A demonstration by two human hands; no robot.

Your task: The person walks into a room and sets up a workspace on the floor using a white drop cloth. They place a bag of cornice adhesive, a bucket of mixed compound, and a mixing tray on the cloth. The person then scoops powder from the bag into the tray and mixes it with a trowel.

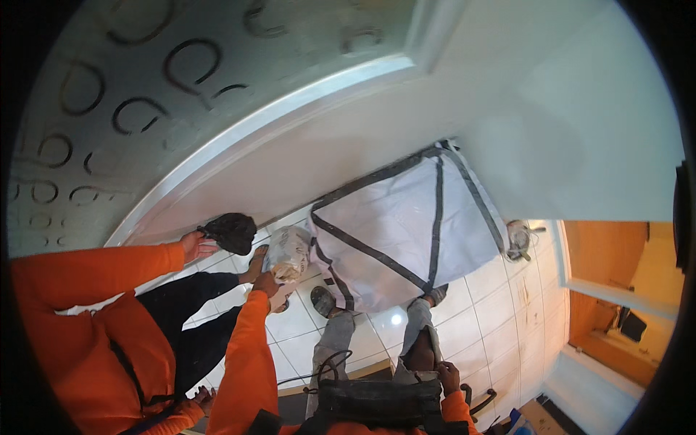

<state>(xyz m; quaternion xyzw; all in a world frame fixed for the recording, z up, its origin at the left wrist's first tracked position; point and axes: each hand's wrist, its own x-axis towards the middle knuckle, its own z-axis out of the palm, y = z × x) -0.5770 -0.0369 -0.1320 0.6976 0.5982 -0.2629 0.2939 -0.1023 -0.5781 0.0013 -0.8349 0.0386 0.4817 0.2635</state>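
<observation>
Left hand grips the plastic bag beside the white sack (right hand by the grey trousers, hold unclear); keeping the bag in hand appears the step, the next move calling for steadiness.

Counts one left hand and one right hand of the wearer, plus two co-worker's hands: four altogether. Includes one white sack with black bands, one white plastic bag, one black bundle and one small translucent bag. Adds four orange sleeves, two grey trouser legs, two dark trouser legs, two dark shoes, two coworker's feet, one black pouch and one patterned pane.
</observation>
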